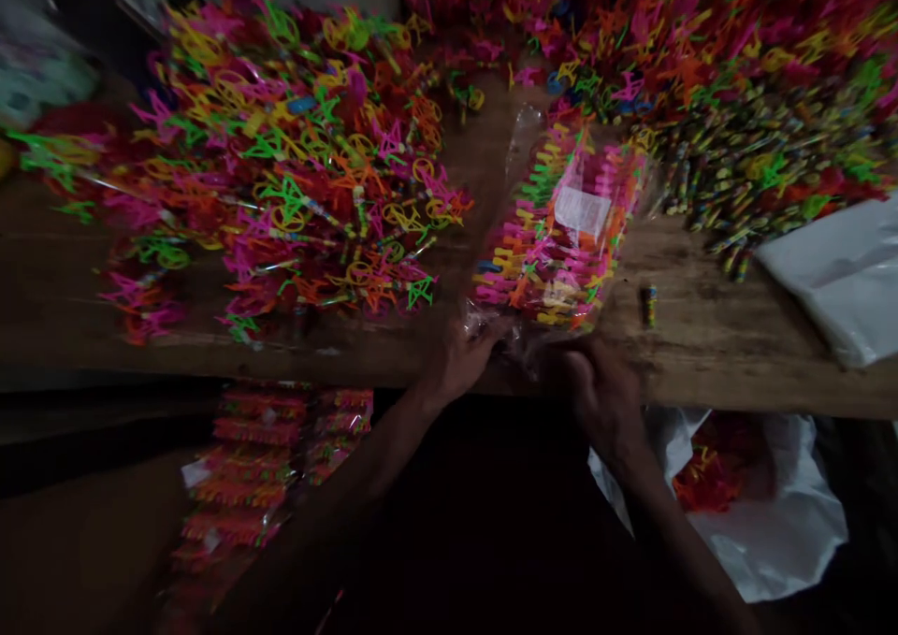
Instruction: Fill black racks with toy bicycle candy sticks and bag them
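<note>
1. Nearest the camera, the left hand point(459, 359) and the right hand point(604, 394) meet at the near end of a clear plastic bag packed with neon pink, yellow, orange and green plastic toy pieces point(561, 228). The fingers of both hands are closed on the bag's gathered mouth.
2. That bag lies on the brown wooden counter point(708, 336), just past its front edge, with a white label showing through the film. It looks full, so the filling seems done and only closing the mouth remains.
3. Left of the bag, a large loose heap of neon plastic toy pieces point(295, 158) is not yet packed.
4. Beyond and right of the bag, a second heap of the same bright pieces mixed with small striped sticks point(736, 83) also waits.
5. One small striped stick point(649, 305) lies alone just right of the bag.
6. Below the counter, left of the bag, filled clear packets of neon pieces point(267, 467) are stacked, apparently finished.
7. Right of the bag lies a flat white plastic sheet point(838, 275); below it, a white plastic sack with red pieces inside point(736, 495).
</note>
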The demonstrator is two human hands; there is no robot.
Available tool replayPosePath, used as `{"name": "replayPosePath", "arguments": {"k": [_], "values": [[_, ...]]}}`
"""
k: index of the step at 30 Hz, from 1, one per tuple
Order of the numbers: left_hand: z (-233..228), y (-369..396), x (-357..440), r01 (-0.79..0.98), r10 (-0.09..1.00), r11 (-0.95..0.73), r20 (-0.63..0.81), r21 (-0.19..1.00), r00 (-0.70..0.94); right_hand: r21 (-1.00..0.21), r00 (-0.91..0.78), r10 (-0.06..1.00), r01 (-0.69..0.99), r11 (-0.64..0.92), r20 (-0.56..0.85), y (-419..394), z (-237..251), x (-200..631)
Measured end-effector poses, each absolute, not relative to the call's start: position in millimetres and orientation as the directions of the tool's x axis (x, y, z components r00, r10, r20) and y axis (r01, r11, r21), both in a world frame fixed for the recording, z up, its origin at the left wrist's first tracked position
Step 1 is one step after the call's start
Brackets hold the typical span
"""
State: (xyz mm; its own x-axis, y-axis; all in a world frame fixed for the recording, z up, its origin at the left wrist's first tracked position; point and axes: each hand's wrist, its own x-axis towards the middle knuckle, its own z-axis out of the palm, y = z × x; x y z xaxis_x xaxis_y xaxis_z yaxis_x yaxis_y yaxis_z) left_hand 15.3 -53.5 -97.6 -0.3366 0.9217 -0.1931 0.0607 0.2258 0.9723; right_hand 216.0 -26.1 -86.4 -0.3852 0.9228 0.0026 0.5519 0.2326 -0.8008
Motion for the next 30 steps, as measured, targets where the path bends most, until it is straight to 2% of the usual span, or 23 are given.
{"name": "replayPosePath", "arguments": {"k": [3,6,9,13,15,17,19,22,24,26,30], "values": [[-81.1,-61.5,10.1,-0.197,0.883,0.39,-0.426,0.899,-0.196,-0.894,-0.223,0.951,0.437,-0.099,-0.215,-24.7,-78.3,232.9],[-71.7,-69.5,11.1,-0.36,0.8,0.524,-0.591,0.772,-0.104,-0.894,-0.362,0.822,0.26,-0.364,-0.44,-31.1,-73.0,225.1],[-73.0,-82.3,16.5,-0.429,0.757,0.509,-0.625,0.747,-0.191,-0.826,-0.472,0.683,0.234,-0.512,-0.557,-41.2,-72.4,199.5],[-75.6,-109.3,17.6,-0.381,0.709,0.416,-0.557,0.826,-0.433,-0.869,-0.433,0.755,0.274,-0.412,-0.494,-47.3,-78.5,172.0],[-74.3,-124.3,14.0,-0.429,0.679,0.356,-0.545,0.83,-0.491,-0.892,-0.43,0.785,0.283,-0.351,-0.446,-48.8,-80.4,169.5],[-73.7,-138.4,10.3,-0.538,0.673,0.299,-0.574,0.788,-0.467,-0.887,-0.465,0.756,0.281,-0.367,-0.46,-51.2,-79.5,173.4],[-76.1,-149.8,9.5,-0.619,0.706,0.286,-0.598,0.732,-0.381,-0.863,-0.528,0.683,0.281,-0.419,-0.504,-54.1,-76.3,180.3],[-84.3,-157.3,16.3,-0.607,0.808,0.265,-0.517,0.749,-0.284,-0.848,-0.587,0.616,0.298,-0.439,-0.525,-58.1,-72.3,188.6],[-88.9,-154.3,25.4,-0.578,0.874,0.199,-0.41,0.791,-0.26,-0.849,-0.581,0.62,0.323,-0.419,-0.527,-60.3,-72.8,189.9],[-90.5,-146.0,36.4,-0.608,0.897,0.139,-0.359,0.782,-0.258,-0.848,-0.568,0.629,0.356,-0.394,-0.53,-62.5,-75.5,188.3],[-87.2,-122.4,55.2,-0.7,0.825,0.055,-0.428,0.712,-0.37,-0.885,-0.543,0.714,0.392,-0.25,-0.442,-67.6,-83.2,182.1]]}}
